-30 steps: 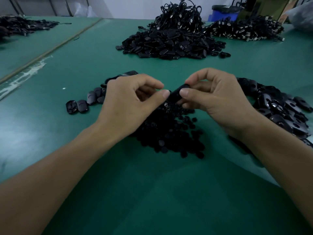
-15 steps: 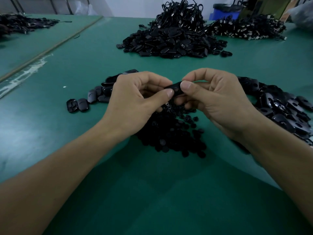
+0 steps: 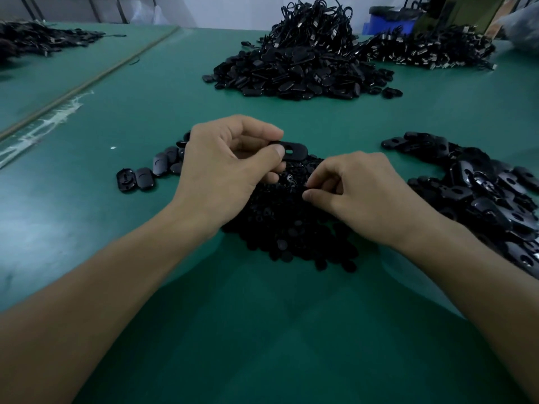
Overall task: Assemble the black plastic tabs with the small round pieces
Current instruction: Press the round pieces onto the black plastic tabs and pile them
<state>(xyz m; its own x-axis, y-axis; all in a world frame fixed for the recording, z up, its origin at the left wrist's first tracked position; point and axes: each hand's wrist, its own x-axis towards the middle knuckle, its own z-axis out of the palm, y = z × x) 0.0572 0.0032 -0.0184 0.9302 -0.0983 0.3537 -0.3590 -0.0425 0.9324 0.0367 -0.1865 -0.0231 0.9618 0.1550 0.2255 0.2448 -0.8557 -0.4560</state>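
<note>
Far-left heap: a low tangle of black parts is lying at the back corner, well apart from the work.
Counter: the matte green counter is carrying everything. A thin seam is running diagonally across it, and a whitish smear is lying beside the seam.
Loose tabs: a short row of glossy, rounded loose tabs is lying just beside the left hand, which is partly hiding it.
Left hand: the left hand is pinching one tab between thumb and forefinger, with the other fingers curling under.
Held tab: the black plastic tab, flat and oblong with a slot, is sticking out rightward from the fingertips, over the far edge of the pile.
Pile: the small round pieces, dull and disc-like, are lying between the wrists, and both hands are covering the far part.
Middle heap: a tall mound of tabs and cords is sitting far behind.
Right hand: the right hand is curling, fingertips dipping into the pile. I cannot tell whether a piece is between them.
Right heap: the shiny slotted tabs are spreading beside the right wrist.
Far-right heap: the metal-tipped parts are lying by a blue bin.
</note>
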